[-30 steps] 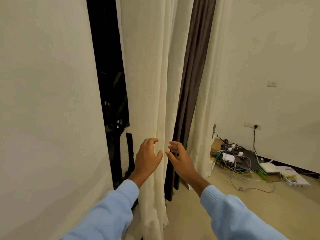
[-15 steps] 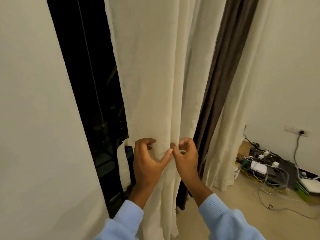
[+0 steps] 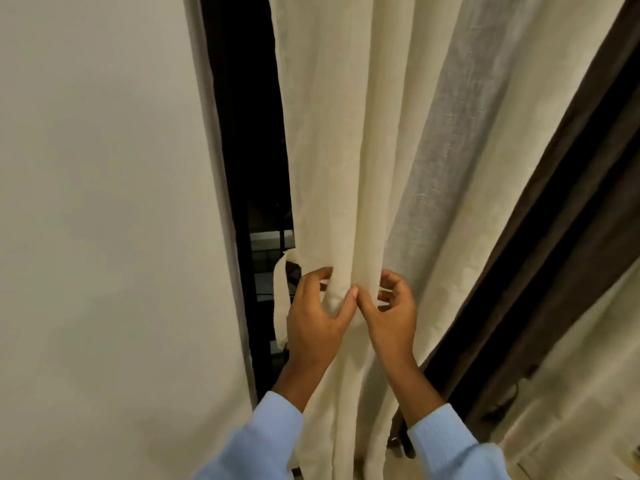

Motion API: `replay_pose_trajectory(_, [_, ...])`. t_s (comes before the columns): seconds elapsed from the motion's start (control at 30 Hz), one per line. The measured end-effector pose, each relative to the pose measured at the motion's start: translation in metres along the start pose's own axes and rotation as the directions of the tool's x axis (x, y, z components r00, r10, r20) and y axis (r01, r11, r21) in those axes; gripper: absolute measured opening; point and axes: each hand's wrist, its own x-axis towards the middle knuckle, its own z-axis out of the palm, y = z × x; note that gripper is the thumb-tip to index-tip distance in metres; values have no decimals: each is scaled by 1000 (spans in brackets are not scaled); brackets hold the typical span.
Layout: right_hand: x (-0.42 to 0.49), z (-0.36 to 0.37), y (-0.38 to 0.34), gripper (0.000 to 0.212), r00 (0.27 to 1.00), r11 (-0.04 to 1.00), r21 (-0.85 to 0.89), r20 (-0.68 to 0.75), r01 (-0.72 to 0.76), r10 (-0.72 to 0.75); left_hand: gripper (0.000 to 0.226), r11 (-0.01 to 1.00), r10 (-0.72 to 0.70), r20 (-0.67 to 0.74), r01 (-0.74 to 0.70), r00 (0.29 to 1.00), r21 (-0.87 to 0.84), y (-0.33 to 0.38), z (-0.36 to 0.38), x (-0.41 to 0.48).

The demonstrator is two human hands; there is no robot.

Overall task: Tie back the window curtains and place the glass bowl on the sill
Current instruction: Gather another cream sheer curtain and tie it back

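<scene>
Beside dark window [image 3: 247, 133], left hand [image 3: 311, 318] and right hand [image 3: 393, 308] both pinch gathered cream fabric curtain [image 3: 346, 150], bunching stage; next likely wrapping cream fabric tie-strap [image 3: 280, 299] round.

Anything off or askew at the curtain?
Only the strap: it hangs in a loose loop off the left edge of the curtain, beside the left hand, not round the gathered folds. No damage visible.

Home rm: cream curtain [image 3: 346, 133], dark window [image 3: 249, 133], plain wall [image 3: 104, 168].
</scene>
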Motion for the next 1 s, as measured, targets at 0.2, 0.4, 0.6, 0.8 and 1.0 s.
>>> replay_pose_trajectory(0.2, [7, -13, 4, 17, 994, 996, -91, 105, 11, -1, 32, 968, 121, -75, -101, 990, 228, 7, -8, -15])
replay_pose_trajectory(0.4, [0, -56, -3, 20, 925, 991, 135, -372, -21, 71, 45, 905, 191, -55, -154, 980, 396, -6, -29, -33])
replay_pose_trajectory(0.6, [-84, -48, -13, 13, 981, 986, 64, -133, 153, -144, 43, 826, 175, 61, -180, 983, 535, 19, -50, -52])
replay_pose_trajectory(0.8, [-116, -37, -6, 25, 959, 959, 90, 64, 270, -277, 31, 908, -23, 288, -100, 957, 406, 37, -36, -81])
replay_pose_trajectory(1.0, [-101, -41, -8, 23, 944, 956, 131, 167, 264, -284, 27, 945, -72, 262, -18, 962, 326, 76, -36, -81])
